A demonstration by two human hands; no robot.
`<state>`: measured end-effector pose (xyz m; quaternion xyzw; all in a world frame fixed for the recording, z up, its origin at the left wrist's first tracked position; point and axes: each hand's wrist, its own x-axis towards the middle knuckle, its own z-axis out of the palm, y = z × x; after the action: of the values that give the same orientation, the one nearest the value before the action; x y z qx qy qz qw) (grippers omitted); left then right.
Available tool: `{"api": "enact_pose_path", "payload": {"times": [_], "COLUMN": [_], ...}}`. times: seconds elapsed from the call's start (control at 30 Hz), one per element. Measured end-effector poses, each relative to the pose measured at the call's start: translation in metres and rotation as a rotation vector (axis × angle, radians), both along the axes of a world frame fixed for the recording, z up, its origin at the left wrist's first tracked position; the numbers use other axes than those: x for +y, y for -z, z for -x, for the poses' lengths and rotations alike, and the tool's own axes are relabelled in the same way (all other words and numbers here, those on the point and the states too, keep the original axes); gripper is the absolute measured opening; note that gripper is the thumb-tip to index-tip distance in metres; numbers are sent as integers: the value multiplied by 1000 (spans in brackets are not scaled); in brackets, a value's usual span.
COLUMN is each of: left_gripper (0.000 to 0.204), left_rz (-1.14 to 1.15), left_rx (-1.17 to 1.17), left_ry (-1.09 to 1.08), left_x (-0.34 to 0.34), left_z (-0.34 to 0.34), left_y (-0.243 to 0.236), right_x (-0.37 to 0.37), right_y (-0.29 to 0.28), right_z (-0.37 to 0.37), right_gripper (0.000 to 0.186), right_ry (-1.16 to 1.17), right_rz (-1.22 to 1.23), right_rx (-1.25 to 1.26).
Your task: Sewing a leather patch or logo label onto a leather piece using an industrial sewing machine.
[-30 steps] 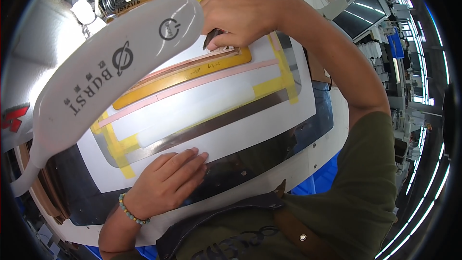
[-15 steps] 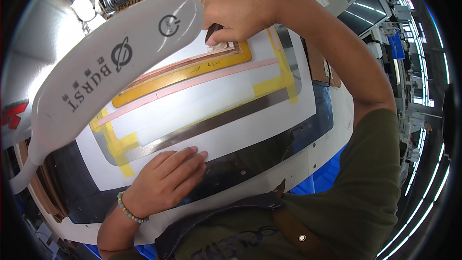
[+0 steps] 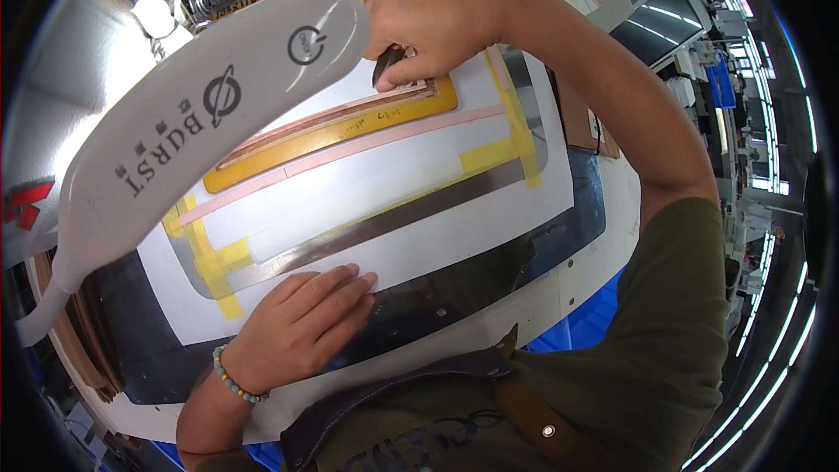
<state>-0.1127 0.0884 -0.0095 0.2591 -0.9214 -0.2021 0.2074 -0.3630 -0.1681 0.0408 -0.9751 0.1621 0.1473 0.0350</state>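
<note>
My left hand [image 3: 300,326], a beaded bracelet at its wrist, rests palm down with its fingers stretched out. It lies across the near edge of a white sheet [image 3: 454,260] and the dark board [image 3: 507,295] beneath. At the far side my right hand [image 3: 437,22] is closed on a small dark flat piece [image 3: 387,65]; what kind it is I cannot tell. That piece is held tilted over the inner corner of a yellow frame [image 3: 350,128] with a raised brown-pink inner edge. Around this frame lies a metal plate frame [image 3: 376,225] with yellow tape [image 3: 487,158] at its corners and pink strips [image 3: 345,163].
A white lamp head [image 3: 210,114] hangs in front of the far left part of the work and hides some of it. Brown boards [image 3: 92,336] stand at the left table edge. A monitor [image 3: 664,17] is at the far right, and blue bins [image 3: 585,319] show below the table.
The dark piece in my right hand has tilted and shows more of its length. My right hand has shifted very slightly; my left hand stays in place.
</note>
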Motion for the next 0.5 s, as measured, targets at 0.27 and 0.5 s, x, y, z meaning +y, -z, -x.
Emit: {"api": "enact_pose_path", "payload": {"times": [0.27, 0.5], "left_gripper": [25, 26], "left_rz": [3, 35], "left_rx": [25, 26], "left_ry": [21, 16], "left_x": [-3, -1], "left_z": [2, 0], "left_y": [-2, -2], "right_x": [-7, 45], "right_y": [-29, -48], "right_z": [25, 79], "right_gripper": [35, 52], "right_ry": [102, 477], "right_rz": [-214, -49], "right_rx": [-184, -181]}}
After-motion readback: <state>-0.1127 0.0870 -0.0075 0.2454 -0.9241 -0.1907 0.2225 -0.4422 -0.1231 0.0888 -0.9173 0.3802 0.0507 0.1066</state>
